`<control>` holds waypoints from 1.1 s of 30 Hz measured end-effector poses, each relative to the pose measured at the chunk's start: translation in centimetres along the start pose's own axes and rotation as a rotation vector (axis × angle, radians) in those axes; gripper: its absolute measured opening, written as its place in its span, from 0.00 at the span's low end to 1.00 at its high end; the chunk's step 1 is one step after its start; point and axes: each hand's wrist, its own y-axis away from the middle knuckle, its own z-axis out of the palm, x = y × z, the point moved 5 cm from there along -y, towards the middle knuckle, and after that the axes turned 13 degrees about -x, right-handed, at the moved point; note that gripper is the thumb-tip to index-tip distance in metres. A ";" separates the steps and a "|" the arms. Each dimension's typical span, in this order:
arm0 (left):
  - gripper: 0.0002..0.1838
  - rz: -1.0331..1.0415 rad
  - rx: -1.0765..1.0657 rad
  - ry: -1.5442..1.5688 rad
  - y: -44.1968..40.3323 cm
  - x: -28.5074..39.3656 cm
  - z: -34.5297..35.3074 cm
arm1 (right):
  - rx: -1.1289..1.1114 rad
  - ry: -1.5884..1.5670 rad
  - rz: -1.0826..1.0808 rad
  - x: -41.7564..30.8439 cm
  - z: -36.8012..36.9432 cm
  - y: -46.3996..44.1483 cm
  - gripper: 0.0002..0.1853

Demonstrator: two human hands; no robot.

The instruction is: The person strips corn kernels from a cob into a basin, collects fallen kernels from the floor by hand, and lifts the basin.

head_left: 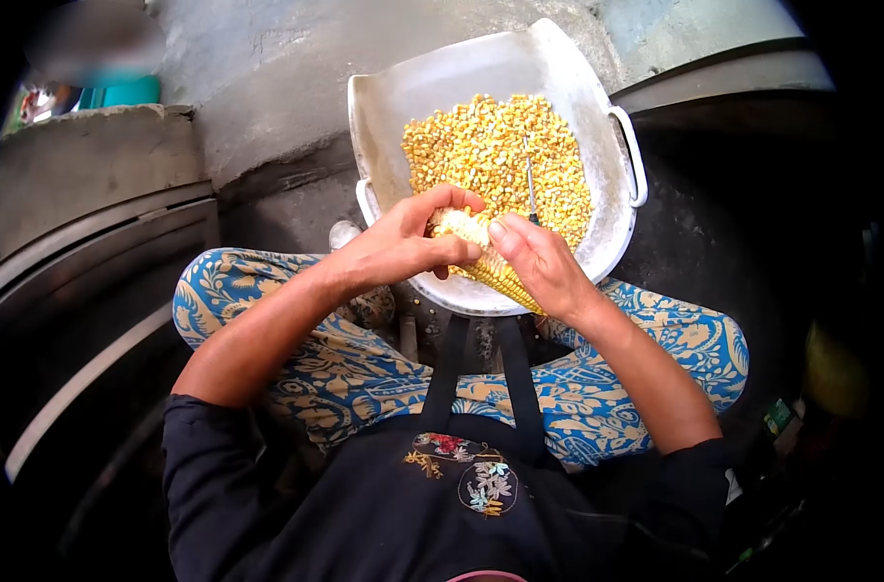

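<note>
Holding one corn cob [508, 281] in both hands, over the near side of a white tub [432, 85], head view. Left hand [413, 238]: part-closed, thumb and fingers around the stripped pale end. Right hand [551, 264]: curled on the cob, thumb beside the pale patch; lower end keeps its yellow rows. Loose kernels [491, 145] pile in the tub; thin metal tool [531, 184] lies on them.

No readable text, no legible labels
</note>
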 end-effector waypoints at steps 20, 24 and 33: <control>0.22 0.151 0.041 0.255 0.1 0.6 -1.0 | -0.124 -0.331 -0.021 -0.6 0.0 -0.3 0.32; 0.18 0.095 0.122 0.066 0.2 0.6 -0.9 | -0.141 -0.298 -0.004 -0.4 0.5 0.0 0.32; 0.16 -0.012 0.187 -0.019 -0.1 -1.0 -0.8 | -0.086 -0.133 0.032 -1.2 1.4 0.2 0.30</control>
